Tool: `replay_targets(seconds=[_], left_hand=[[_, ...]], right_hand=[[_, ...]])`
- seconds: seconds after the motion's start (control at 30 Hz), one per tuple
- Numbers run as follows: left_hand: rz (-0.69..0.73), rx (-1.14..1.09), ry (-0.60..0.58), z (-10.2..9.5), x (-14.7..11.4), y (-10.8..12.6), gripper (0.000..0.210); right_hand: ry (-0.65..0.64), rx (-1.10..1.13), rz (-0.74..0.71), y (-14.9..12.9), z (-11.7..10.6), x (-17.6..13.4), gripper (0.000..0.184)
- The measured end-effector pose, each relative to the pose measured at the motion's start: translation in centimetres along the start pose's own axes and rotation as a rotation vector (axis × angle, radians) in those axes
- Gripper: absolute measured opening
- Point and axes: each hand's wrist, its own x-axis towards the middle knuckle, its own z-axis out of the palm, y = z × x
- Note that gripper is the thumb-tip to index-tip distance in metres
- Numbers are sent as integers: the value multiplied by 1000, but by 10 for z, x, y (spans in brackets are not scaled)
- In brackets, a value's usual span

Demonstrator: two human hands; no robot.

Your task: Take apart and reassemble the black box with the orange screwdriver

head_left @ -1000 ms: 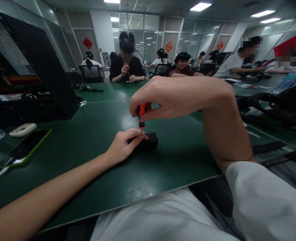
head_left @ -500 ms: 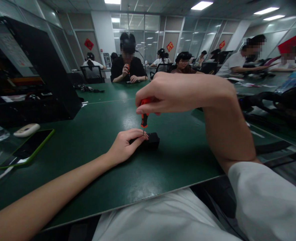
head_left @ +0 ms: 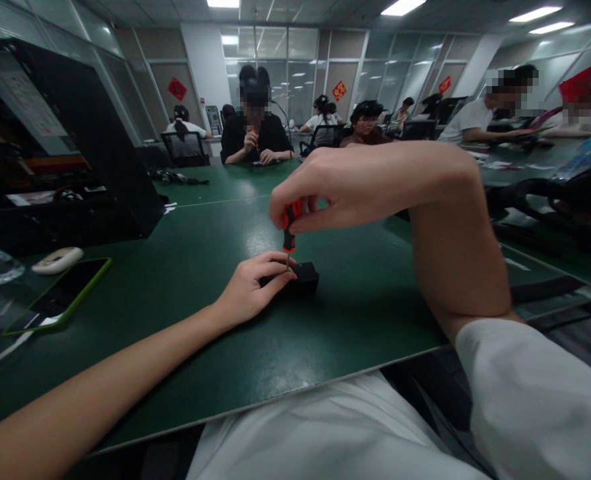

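A small black box-shaped part (head_left: 306, 279) lies on the green tabletop (head_left: 215, 373). My left hand (head_left: 253, 287) is closed around its left end, fingertips beside the screwdriver's shaft. Above, my right hand (head_left: 320, 190) grips an orange-and-black screwdriver (head_left: 289, 233) by the handle, which stands nearly upright. The shaft points down between my left fingertips onto the part. My fingers hide the exact spot where the tip meets it.
To the left are a phone (head_left: 63, 293) in a green case, a pale rounded case (head_left: 58, 261), a white cable (head_left: 8, 350) and a large black cabinet (head_left: 90, 133). Across the table, a person (head_left: 256, 133) also holds a screwdriver. Black equipment (head_left: 540, 207) stands at right.
My right hand's fingers have shifted on the screwdriver handle, the thumb moving slightly right and the grip loosening, showing more of the handle. My left hand and the black part stay in place.
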Motion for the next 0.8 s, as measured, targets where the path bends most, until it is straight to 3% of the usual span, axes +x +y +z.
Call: replay_targets(seconds=[0.13, 0.33, 0.5, 0.63, 0.8], left_hand=[[24, 19, 9, 0, -1, -1, 19], [11, 30, 1, 1, -1, -3, 16], [-186, 27, -19, 3, 1, -6, 52], [-354, 46, -114, 1, 2, -4, 45], [-383, 39, -130, -2, 2, 0, 44]], right_hand=[[-15, 42, -110, 4, 2, 1, 28], [37, -45, 9, 5, 7, 2, 31], [-22, -56, 25, 10, 3, 0, 25], [-50, -36, 75, 20, -1, -3, 27], [-132, -47, 207, 34, -4, -5, 36]])
